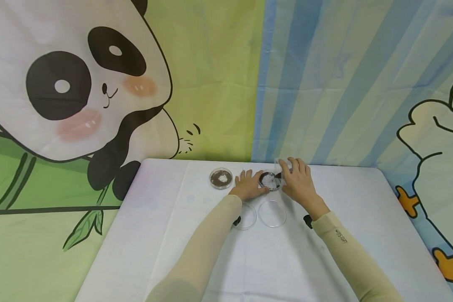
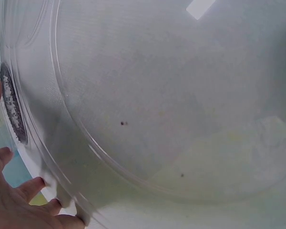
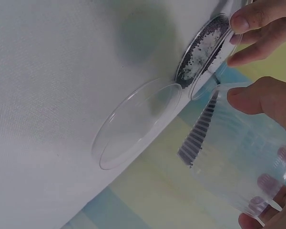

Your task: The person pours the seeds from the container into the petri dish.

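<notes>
My right hand (image 1: 299, 180) grips a clear plastic cup (image 3: 243, 143) tipped on its side. Dark granules (image 3: 200, 131) lie along the cup's lower wall, toward its mouth. That mouth is over a petri dish (image 1: 269, 180) of dark granules topped with white bits. Beside this dish, my left hand (image 1: 248, 186) rests low on the table with its fingers spread. Its thumb and forefinger touch the dish's left edge. In the right wrist view, fingertips (image 3: 240, 23) of the left hand appear at the dish rim.
A second petri dish (image 1: 221, 178), dark with a white heap in its middle, stands left of the left hand. Two clear round lids, a left one (image 1: 248, 216) and a right one (image 1: 272, 214), lie nearer on the white table (image 1: 196, 251). A printed curtain (image 1: 211, 84) hangs behind.
</notes>
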The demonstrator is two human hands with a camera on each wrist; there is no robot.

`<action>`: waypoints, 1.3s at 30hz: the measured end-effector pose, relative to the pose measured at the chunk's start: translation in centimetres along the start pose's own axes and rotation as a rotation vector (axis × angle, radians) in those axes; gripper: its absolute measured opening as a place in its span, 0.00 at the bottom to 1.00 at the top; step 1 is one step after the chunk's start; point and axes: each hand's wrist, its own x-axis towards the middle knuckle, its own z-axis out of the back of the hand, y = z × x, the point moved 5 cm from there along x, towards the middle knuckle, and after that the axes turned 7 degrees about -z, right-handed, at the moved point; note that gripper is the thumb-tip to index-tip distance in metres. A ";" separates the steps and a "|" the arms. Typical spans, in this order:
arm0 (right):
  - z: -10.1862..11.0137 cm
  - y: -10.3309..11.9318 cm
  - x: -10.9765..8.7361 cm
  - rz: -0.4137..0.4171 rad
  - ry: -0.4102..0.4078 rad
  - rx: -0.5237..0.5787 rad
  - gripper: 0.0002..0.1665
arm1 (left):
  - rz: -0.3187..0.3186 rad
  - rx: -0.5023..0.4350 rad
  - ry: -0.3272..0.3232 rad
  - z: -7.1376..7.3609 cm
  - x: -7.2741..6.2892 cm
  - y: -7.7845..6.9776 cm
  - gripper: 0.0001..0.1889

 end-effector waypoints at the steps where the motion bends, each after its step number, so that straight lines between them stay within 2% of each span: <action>1: 0.0 0.0 0.0 0.001 -0.001 0.000 0.56 | -0.001 0.001 0.000 0.0 0.0 0.0 0.41; 13: -0.1 0.1 0.0 -0.001 -0.023 0.012 0.55 | 0.004 0.000 -0.011 -0.2 0.2 0.3 0.42; 28: 0.0 0.0 -0.1 -0.024 0.011 0.021 0.58 | -0.001 -0.009 -0.022 -0.2 0.1 0.3 0.42; 34: -0.4 -0.8 -0.3 -0.075 0.011 0.126 0.58 | 0.005 -0.002 -0.014 -0.3 0.2 0.3 0.41; 39: -1.2 -1.8 -0.6 -0.173 0.030 0.256 0.59 | -0.002 0.004 -0.019 -0.4 0.2 0.3 0.41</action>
